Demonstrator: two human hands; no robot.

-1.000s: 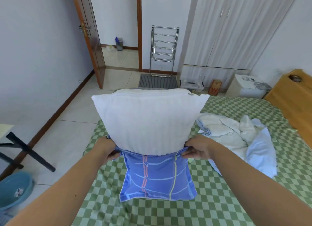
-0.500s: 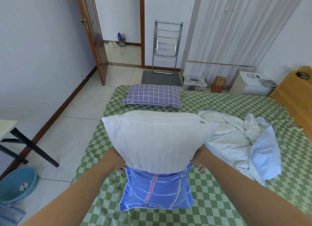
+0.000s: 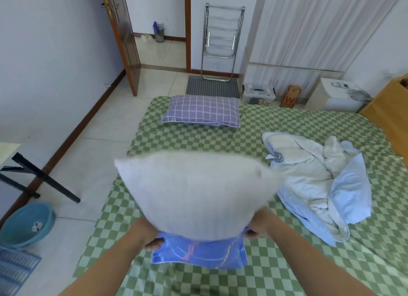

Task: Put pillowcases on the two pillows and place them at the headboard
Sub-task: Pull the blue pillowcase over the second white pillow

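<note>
Fingers of our left hand and our right hand pinch the open mouth of the blue pillowcase, one at each near corner of the white pillow, whose lower end sits inside the case. We count two pillows: this bare one, upright in the near middle of the bed, and a purple checked pillow lying flat at the far left edge of the mattress. One crumpled pale-blue quilt lies to the right, just beside the white pillow. Green checked sheet shows bare between the two pillows and near us on the right. One wooden headboard is cut off at the right edge. Most of our fingertips are hidden behind the pillow (its top edge is blurred).
</note>
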